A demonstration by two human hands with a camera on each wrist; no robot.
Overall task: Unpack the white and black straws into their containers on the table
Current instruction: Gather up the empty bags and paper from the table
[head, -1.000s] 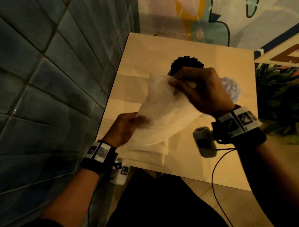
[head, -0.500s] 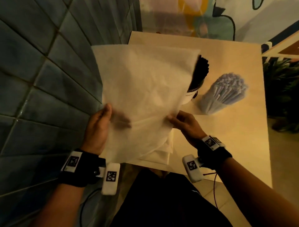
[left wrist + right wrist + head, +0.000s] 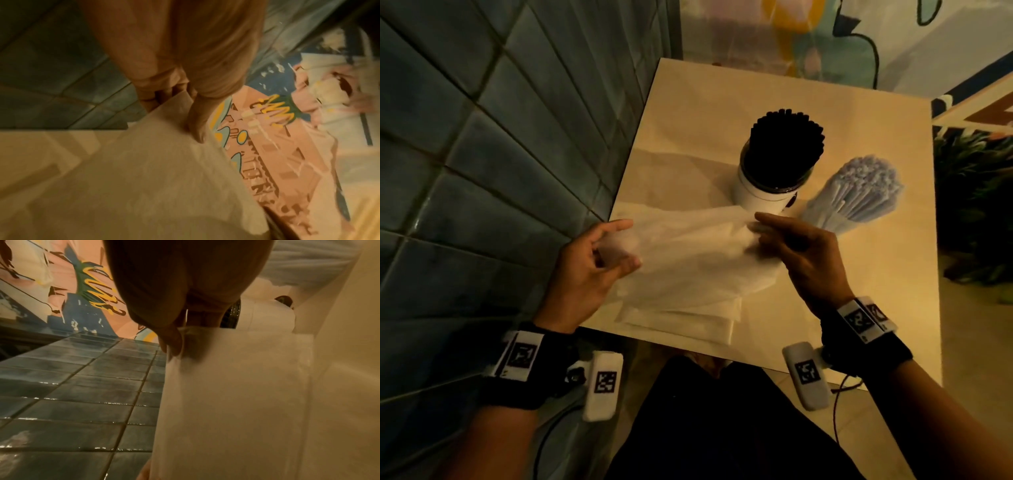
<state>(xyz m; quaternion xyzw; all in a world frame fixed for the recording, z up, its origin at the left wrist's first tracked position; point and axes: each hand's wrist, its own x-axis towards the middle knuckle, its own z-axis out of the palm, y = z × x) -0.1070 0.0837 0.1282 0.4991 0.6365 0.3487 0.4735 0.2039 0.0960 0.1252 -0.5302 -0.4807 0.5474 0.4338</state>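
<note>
A thin white wrapping sheet (image 3: 688,253) is stretched between my hands, just above the table's near part. My left hand (image 3: 606,253) pinches its left edge, seen close in the left wrist view where the fingers (image 3: 195,123) clamp the sheet (image 3: 144,178). My right hand (image 3: 767,233) pinches the sheet's right corner; the thumb (image 3: 172,340) presses on the sheet (image 3: 236,394). Behind stand the black straws (image 3: 786,144) upright in a white cup (image 3: 760,197). To the right the white straws (image 3: 859,192) stand bunched in a clear container.
More folded white sheets (image 3: 688,318) lie stacked at the near edge of the beige table (image 3: 825,308). A dark tiled wall (image 3: 482,154) runs close along the left. A painted wall is behind, and a plant (image 3: 976,205) stands to the right.
The sheet, held up wide in front of the camera half a second ago, has come down low over the table; both hands still hold its edges, and the straw cups are now uncovered.
</note>
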